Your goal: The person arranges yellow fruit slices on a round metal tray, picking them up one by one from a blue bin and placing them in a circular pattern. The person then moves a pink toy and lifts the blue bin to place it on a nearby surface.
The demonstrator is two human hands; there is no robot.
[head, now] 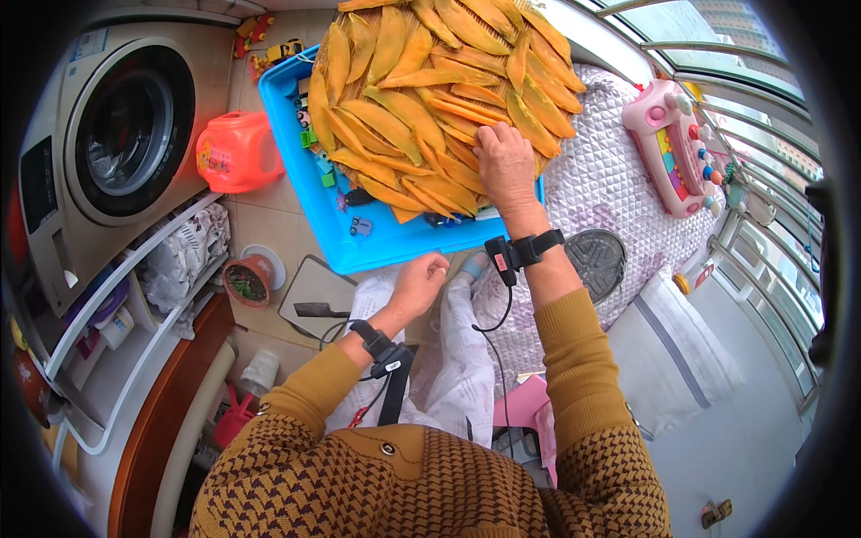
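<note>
Long orange slices point(410, 121), apparently dried sweet potato, lie side by side and partly overlapping on a woven tray point(485, 200). The tray rests over a blue plastic bin point(377, 250). My right hand point(508, 165) is at the right part of the tray, its bent fingers touching the slices; whether a slice is pinched is hidden. My left hand point(418, 286) hovers over my lap, just below the bin's near edge. Its fingers are loosely curled in, and nothing shows in them. Both wrists wear black straps with cabled devices.
Toy blocks point(327, 179) lie inside the bin. To the left are a red plastic basket point(235, 153), a washing machine point(128, 128) and a potted plant point(247, 281). A quilted cover point(585, 181) and a pink toy piano point(666, 148) are on the right by the window rails.
</note>
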